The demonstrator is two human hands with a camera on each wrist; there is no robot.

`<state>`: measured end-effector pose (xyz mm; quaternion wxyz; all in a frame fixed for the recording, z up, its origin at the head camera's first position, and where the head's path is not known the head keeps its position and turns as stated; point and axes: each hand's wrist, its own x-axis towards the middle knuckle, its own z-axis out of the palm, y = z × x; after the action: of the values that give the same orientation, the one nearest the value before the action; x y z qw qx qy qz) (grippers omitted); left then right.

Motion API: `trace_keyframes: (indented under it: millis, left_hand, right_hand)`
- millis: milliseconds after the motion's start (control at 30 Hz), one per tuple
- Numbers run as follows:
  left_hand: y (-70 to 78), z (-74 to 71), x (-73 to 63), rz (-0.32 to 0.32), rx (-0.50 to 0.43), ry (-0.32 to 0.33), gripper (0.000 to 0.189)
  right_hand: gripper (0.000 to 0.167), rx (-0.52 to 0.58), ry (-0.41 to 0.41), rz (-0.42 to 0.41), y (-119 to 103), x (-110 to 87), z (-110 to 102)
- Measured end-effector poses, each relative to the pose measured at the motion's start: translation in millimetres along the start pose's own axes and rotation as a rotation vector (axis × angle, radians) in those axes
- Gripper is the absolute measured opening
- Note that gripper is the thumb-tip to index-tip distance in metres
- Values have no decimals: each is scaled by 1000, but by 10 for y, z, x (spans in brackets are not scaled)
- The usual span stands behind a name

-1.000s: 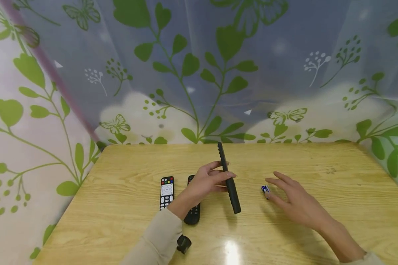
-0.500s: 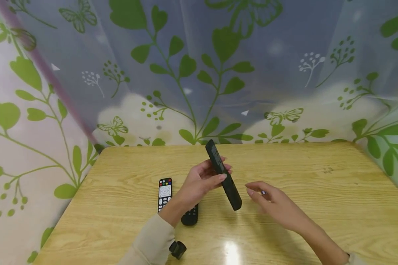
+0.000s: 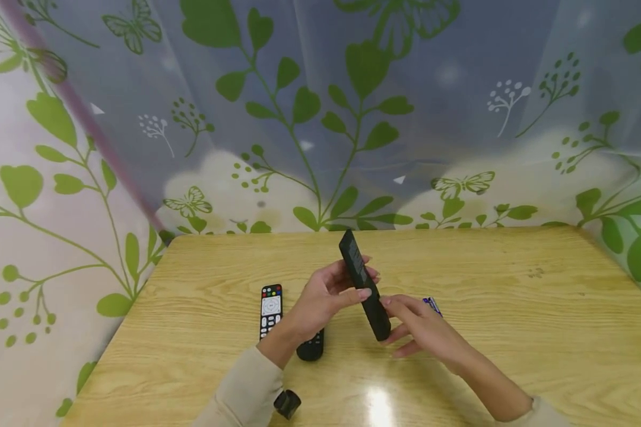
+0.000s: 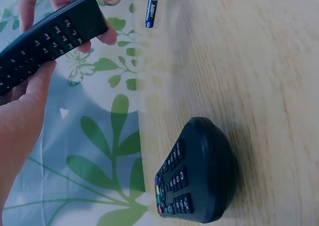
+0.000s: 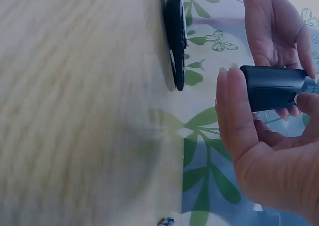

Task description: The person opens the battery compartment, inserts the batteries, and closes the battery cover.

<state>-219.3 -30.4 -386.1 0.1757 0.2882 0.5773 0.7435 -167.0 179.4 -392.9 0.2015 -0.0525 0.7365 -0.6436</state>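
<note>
My left hand grips a black remote control, raised over the table and tilted, between the thumb and the fingers behind it. Its number buttons face the left wrist view, where the remote control slants across the upper left. My right hand is at its lower end. In the right wrist view, the right thumb presses on the notch of the back cover, with the other fingers around the end. Blue-and-silver batteries lie on the table beyond the right hand.
A black remote control with white buttons lies left on the wooden table. Another black remote control lies beside it, partly hidden by the left forearm. A patterned curtain hangs behind the table's far edge.
The right hand has moved left from near the batteries to the remote control's lower end and now touches it. The left hand has turned the remote control so its back shows more.
</note>
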Motion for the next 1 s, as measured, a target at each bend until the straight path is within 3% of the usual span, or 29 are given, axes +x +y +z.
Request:
trace_keyframes:
  millis: [333,567,800,1000]
  left_hand:
    - [-23,17,-10,13,39,-20,49]
    - [-26,60,6,3,97,-58,51]
    - [-19,105,5,-16,178,-72,51]
    - [108,143,-24,-24,204,-76,50]
  right_hand:
    - [62,89,-17,22,46,28,53]
    - [50,113,-43,19,60,31,68]
    - [45,43,14,29,12,0,121]
    - [48,-17,46,32,-41,13,188]
